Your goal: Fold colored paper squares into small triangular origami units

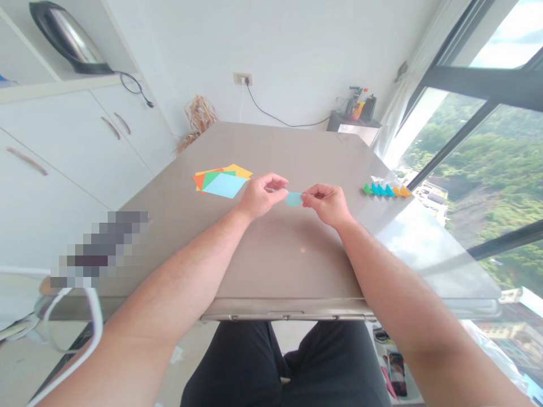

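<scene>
A small folded piece of light blue paper [293,199] is stretched between my two hands, a little above the table. My left hand [263,195] pinches its left end between thumb and fingers. At its right end, my right hand [326,202] grips it with thumb and fingertips. Fingers cover both ends, so the full folded shape is hidden. Left of my left hand lies a fanned pile of coloured sheets, a light blue sheet [224,185] on top, with green [207,180], orange and yellow [237,169] ones showing beneath.
Several small folded paper pieces [384,190], green, blue and orange, stand in a row near the right side of the grey table [288,254]. A pixelated dark object [102,246] lies at the left edge. A window [466,124] borders the right; white cabinets [76,141] stand left.
</scene>
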`<state>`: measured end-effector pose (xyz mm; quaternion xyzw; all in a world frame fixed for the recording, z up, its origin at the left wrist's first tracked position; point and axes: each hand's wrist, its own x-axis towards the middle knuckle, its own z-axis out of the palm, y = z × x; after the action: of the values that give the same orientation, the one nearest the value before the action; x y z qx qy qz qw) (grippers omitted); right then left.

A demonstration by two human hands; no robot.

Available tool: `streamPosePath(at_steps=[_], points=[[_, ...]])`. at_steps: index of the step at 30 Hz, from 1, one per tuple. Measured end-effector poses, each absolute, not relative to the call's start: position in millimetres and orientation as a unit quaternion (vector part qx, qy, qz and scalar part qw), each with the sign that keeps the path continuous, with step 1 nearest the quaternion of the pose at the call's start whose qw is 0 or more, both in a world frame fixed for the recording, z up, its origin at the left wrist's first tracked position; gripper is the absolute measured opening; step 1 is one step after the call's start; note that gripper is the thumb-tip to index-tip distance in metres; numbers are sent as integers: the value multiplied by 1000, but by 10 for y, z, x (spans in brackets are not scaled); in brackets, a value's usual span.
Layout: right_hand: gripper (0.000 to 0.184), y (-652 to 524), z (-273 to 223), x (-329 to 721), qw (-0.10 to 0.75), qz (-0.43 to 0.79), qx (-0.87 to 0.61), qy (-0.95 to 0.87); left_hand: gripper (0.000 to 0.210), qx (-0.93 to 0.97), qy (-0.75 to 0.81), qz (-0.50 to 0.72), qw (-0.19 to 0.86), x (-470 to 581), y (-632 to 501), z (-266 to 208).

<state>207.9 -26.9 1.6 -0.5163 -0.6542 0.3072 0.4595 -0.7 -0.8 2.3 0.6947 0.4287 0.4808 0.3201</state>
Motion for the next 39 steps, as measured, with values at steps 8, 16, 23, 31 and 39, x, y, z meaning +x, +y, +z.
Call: streamPosePath(at_steps=[8, 16, 23, 31, 39], points=[[18, -315, 12, 1983, 439, 262, -507, -694, 8, 738, 445, 439, 255, 112, -118, 41], [18, -323, 45, 1983, 420, 186, -510, -727, 8, 735, 437, 441, 271, 204, -166, 34], [21, -324, 49, 1998, 426, 260, -524, -690, 9, 727, 448, 444, 270, 133, -132, 51], [22, -279, 48, 2049, 445, 300, -520, -665, 10, 723, 464, 443, 258, 87, -129, 72], [24, -291, 30, 2048, 447, 286, -504, -682, 11, 718, 466, 446, 261, 61, -98, 58]])
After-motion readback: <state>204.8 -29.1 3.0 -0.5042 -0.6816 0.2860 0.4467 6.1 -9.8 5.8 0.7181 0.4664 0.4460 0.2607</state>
